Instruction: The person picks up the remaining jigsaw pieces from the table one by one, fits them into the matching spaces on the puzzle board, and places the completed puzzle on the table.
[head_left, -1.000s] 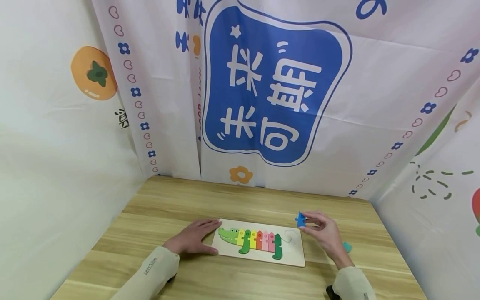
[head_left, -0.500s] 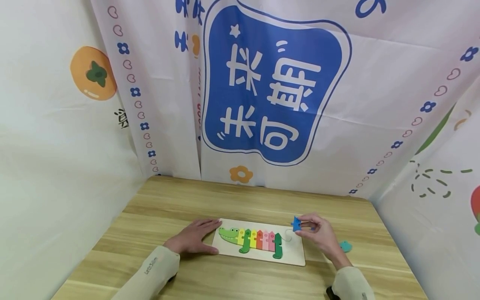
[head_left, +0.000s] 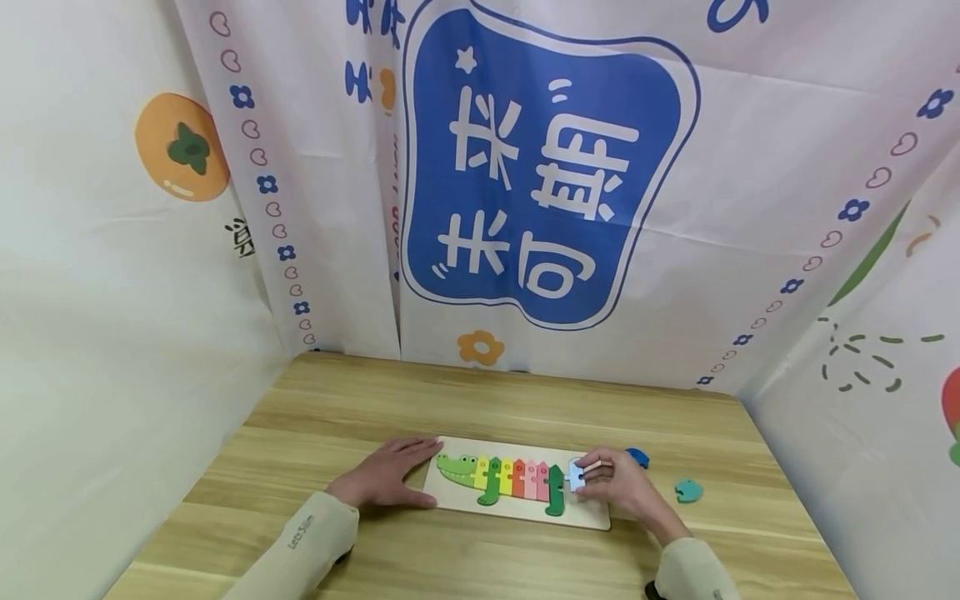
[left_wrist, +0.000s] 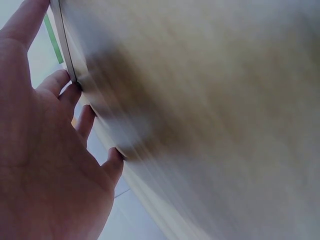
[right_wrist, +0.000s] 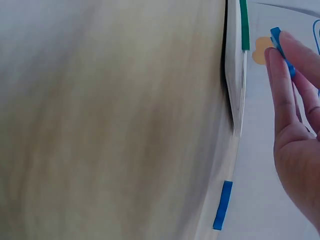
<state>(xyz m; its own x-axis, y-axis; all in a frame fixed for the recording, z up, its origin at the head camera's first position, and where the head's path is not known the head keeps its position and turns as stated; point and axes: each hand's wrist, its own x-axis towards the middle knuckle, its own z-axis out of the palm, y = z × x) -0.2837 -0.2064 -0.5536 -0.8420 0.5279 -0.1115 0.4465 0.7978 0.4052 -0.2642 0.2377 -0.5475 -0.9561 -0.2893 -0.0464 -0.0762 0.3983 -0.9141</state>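
Observation:
A pale wooden puzzle board (head_left: 585, 515) lies on the table, bearing a crocodile of coloured pieces: a green head (head_left: 456, 469), a row of yellow, green, orange and pink pieces, and a green leg piece (head_left: 555, 492) at the right end. My left hand (head_left: 386, 477) rests with spread fingers at the board's left edge. Over the board's right part, my right hand (head_left: 617, 482) pinches a blue puzzle piece (right_wrist: 278, 41) between thumb and fingers. That piece looks pale from glare in the head view. It stands just right of the green leg piece, seemingly raised.
A dark blue piece (head_left: 638, 457) lies on the table beyond the right hand. Farther right is a teal piece (head_left: 688, 491). The wooden table (head_left: 450, 387) meets printed white cloth (head_left: 345, 250) at the back and sides.
My right hand has carried the blue piece left and toward me, over the board near the green leg. The dark blue piece behind it now shows clearly. My left hand has stayed put.

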